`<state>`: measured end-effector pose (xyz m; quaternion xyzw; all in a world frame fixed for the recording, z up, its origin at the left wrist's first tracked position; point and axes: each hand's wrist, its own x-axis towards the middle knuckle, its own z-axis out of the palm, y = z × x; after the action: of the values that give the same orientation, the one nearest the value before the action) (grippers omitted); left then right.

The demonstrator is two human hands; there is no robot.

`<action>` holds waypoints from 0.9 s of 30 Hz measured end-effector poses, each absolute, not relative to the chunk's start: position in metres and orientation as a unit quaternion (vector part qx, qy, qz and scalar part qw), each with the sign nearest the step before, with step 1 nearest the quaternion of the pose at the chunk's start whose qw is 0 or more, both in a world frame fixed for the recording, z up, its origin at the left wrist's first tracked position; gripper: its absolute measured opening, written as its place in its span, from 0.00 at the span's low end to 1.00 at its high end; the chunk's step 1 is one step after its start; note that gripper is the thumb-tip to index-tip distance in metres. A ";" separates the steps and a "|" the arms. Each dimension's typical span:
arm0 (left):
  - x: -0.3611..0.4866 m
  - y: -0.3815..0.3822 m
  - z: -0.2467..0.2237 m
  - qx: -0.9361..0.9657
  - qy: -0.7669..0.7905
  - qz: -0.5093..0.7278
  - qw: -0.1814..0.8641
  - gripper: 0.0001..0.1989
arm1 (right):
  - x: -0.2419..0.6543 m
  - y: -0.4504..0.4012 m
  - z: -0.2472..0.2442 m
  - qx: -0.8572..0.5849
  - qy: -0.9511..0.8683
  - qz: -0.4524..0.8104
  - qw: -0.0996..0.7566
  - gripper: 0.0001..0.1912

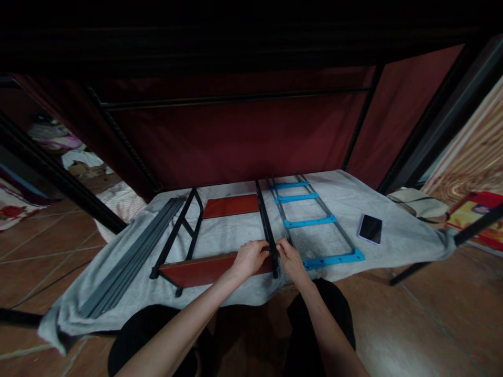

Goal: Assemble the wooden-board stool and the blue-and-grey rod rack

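My left hand (251, 258) is closed, its fingers curled at the right end of the near red-brown board (208, 269), against a black metal side frame (264, 220). What its fingertips pinch is hidden. From the other side, my right hand (290, 257) grips the same side frame near its front end, thumb and fingers together. The far red-brown board (230, 205) also runs between this side frame and a second black metal side frame (178, 230) on the left. All of it lies on a grey cloth (231, 236).
Several grey metal tubes (135, 256) lie at the left. To the right are a rack of grey rods with blue crosspieces (310, 222) and a phone (370, 229). Dark red panels (243, 141) stand behind, and a black bar (477, 228) juts out at the right.
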<state>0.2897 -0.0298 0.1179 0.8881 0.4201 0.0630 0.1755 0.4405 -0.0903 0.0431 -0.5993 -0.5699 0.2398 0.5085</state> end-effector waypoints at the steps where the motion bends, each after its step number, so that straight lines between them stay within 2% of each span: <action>1: 0.290 -0.030 0.118 0.888 0.419 0.063 0.177 0.12 | 0.441 -0.090 0.043 -0.599 -0.571 0.242 0.507 0.13; 10: 0.291 -0.032 0.123 0.887 0.417 0.064 0.188 0.12 | 0.441 -0.089 0.046 -0.606 -0.565 0.243 0.505 0.18; 14: 0.289 -0.032 0.123 0.889 0.413 0.068 0.184 0.13 | 0.443 -0.095 0.047 -0.599 -0.583 0.220 0.503 0.15; 20: 0.288 -0.034 0.119 0.890 0.413 0.075 0.180 0.27 | 0.444 -0.099 0.044 -0.583 -0.624 0.176 0.490 0.11; 27: 0.287 -0.025 0.120 0.934 0.304 0.037 0.181 0.27 | 0.444 -0.095 0.043 -0.597 -0.664 0.104 0.437 0.12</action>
<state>0.2875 -0.0246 0.1196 0.9344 0.3044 0.0366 0.1811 0.4443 -0.0947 0.0426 -0.5972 -0.6643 0.1038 0.4373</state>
